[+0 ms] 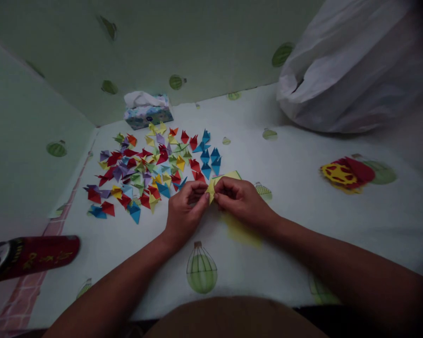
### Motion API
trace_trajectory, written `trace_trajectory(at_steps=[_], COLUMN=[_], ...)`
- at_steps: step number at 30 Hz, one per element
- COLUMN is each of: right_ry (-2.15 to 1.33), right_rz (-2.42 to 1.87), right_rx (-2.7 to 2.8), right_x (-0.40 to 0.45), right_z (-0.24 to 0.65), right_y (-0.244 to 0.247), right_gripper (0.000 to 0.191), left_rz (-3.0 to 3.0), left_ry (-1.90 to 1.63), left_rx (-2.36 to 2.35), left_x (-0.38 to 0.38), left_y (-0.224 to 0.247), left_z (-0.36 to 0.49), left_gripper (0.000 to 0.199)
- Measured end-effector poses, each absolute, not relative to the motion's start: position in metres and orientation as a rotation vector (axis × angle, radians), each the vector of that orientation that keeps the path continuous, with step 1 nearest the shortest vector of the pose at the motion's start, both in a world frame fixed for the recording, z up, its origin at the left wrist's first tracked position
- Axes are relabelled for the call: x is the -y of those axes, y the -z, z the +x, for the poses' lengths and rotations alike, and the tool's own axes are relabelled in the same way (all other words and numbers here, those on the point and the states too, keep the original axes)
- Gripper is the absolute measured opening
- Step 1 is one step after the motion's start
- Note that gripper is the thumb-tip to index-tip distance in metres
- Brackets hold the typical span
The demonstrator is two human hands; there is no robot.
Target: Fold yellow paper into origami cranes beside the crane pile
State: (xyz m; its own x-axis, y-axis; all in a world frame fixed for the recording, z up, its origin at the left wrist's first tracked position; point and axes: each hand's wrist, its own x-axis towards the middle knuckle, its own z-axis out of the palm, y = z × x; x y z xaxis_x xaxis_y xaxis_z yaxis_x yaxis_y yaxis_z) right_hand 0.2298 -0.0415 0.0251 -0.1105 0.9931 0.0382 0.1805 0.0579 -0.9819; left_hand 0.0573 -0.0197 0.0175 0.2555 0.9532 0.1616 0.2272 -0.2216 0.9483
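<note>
Between my two hands is a small yellow origami piece (212,190), folded to a narrow pointed shape. My left hand (187,206) pinches its left side between thumb and fingers. On the other side, my right hand (245,199) has its thumb and fingertips closed on the piece's right edge. Just behind the right hand lies a stack of yellow paper sheets (233,175), partly hidden by the fingers. A large group of folded paper cranes (144,164) in red, blue, purple, green and yellow spreads over the table to the left of and beyond my left hand.
A tissue box (148,115) stands at the back by the wall. At the left edge is a red drink can (38,256). A white plastic bag (345,80) fills the back right. Red and yellow cut-out shapes (348,173) lie on the patterned tablecloth (285,164) at right.
</note>
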Motion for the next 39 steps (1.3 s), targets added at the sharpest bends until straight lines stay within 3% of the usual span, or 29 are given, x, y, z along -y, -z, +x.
trace_trajectory(at_steps=[5, 16, 23, 27, 35, 39], right_ry=[-1.036, -1.314, -1.351, -1.259, -0.757, -0.788], right_rz=[-1.259, -1.090, -0.982, -0.978, -0.980, -0.999], right_rx=[1.523, 1.245, 1.237, 1.323, 1.627, 1.643], right_x=[0.043, 0.042, 0.042, 0.043, 0.045, 0.044], right_z=[0.230, 0.226, 0.228, 0.230, 0.231, 0.230], right_y=[-0.026, -0.020, -0.023, -0.024, -0.021, -0.021], right_gripper=[0.015, 0.011, 0.002, 0.004, 0.019, 0.015], left_rz=[1.635, 1.248, 1.246, 1.225, 1.137, 1.237], left_ry=[-1.021, -0.986, -0.994, -0.978, -0.905, -0.925], left_rx=[-1.146, -1.002, -0.957, -0.920, -0.949, -1.024], left_x=[0.021, 0.020, 0.015, 0.014, 0.015, 0.014], left_y=[-0.022, -0.022, -0.021, -0.017, -0.017, -0.022], left_z=[0.059, 0.063, 0.057, 0.054, 0.055, 0.057], left_gripper=[0.009, 0.026, 0.013, 0.008, 0.019, 0.021])
